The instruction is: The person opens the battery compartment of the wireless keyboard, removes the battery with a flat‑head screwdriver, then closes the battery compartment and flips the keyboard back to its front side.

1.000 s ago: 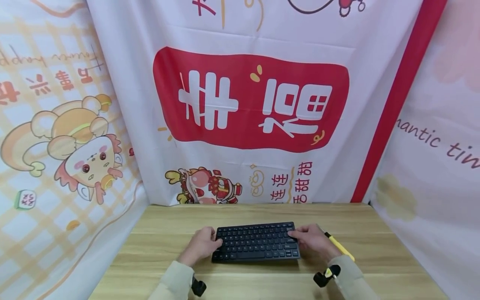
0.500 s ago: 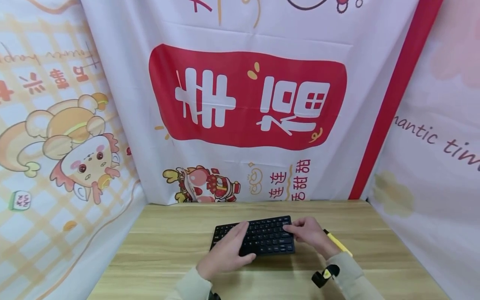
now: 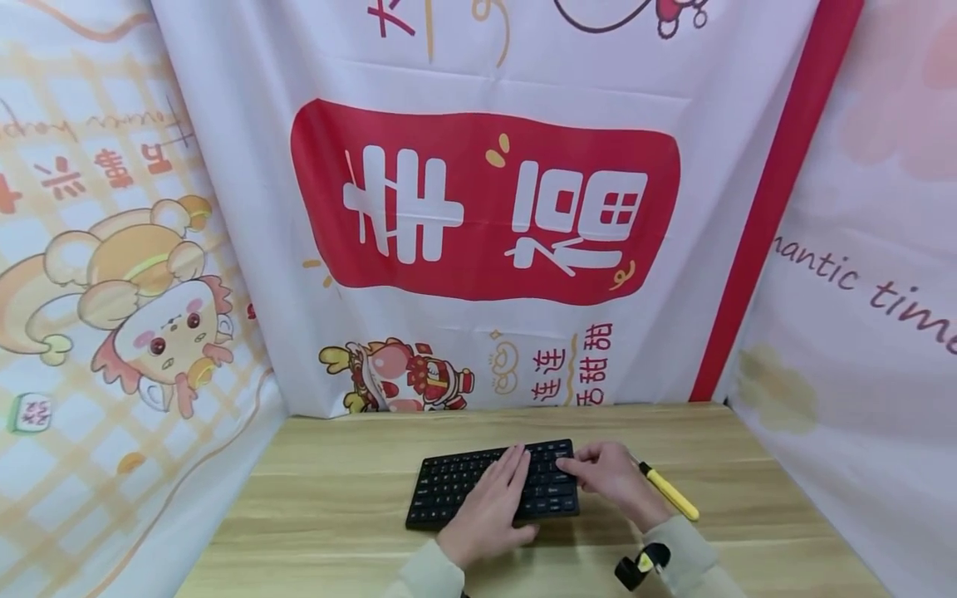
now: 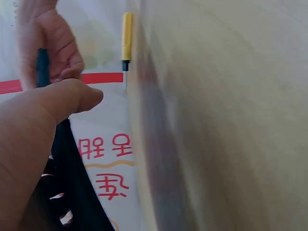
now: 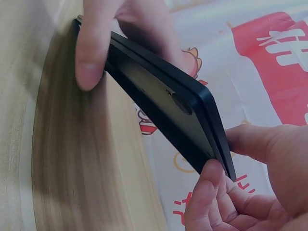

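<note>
A black keyboard (image 3: 449, 490) is held off the table, its underside showing in the right wrist view, where the left end hangs nearer the wood. Pinching its right end between thumb and fingers is my right hand (image 3: 609, 477); the thumb lies on the keys and fingertips (image 5: 211, 171) reach under the edge. My left hand (image 3: 489, 507) lies across the middle of the keys with fingers straight and together, the thumb apart by the front edge. Right of the right hand, a screwdriver (image 3: 670, 492) with a yellow handle and dark collar lies on the table.
The wooden table (image 3: 329, 507) backs onto a white cloth (image 3: 262, 249) with a red printed panel. Printed cloths also hang on the left (image 3: 82, 415) and right (image 3: 860, 374). A black strap device (image 3: 641, 565) sits on the right wrist.
My left hand has let go of the keyboard's left end, come over the keys and slid right across them. My right hand keeps its pinch. The screwdriver lies where it was.
</note>
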The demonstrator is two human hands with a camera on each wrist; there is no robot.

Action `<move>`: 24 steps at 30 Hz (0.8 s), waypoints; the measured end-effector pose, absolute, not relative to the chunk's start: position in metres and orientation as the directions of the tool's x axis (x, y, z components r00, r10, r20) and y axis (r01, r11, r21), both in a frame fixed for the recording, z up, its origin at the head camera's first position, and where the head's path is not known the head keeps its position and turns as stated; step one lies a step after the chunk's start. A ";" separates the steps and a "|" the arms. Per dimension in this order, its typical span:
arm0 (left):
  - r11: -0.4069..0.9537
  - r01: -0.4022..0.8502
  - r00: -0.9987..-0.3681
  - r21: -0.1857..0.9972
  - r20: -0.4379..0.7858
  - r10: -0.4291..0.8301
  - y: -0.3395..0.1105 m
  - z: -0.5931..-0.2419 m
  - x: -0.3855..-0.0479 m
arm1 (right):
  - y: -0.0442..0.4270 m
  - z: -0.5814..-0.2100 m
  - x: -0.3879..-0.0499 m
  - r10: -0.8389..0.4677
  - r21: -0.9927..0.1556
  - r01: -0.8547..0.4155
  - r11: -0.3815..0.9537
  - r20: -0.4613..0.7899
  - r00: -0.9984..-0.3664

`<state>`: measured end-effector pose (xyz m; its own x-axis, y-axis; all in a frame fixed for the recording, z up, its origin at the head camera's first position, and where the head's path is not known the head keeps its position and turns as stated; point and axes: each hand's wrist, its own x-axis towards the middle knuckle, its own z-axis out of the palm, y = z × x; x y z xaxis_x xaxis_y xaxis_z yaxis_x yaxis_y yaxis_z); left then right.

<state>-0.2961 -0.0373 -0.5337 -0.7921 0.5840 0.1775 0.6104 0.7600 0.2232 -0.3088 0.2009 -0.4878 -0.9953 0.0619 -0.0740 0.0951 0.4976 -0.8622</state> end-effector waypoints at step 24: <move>0.739 0.666 -0.696 0.099 0.439 0.569 -0.046 -0.523 -0.302 | 0.194 -0.448 -0.307 -0.062 -0.934 -0.003 0.356 -0.021 -0.998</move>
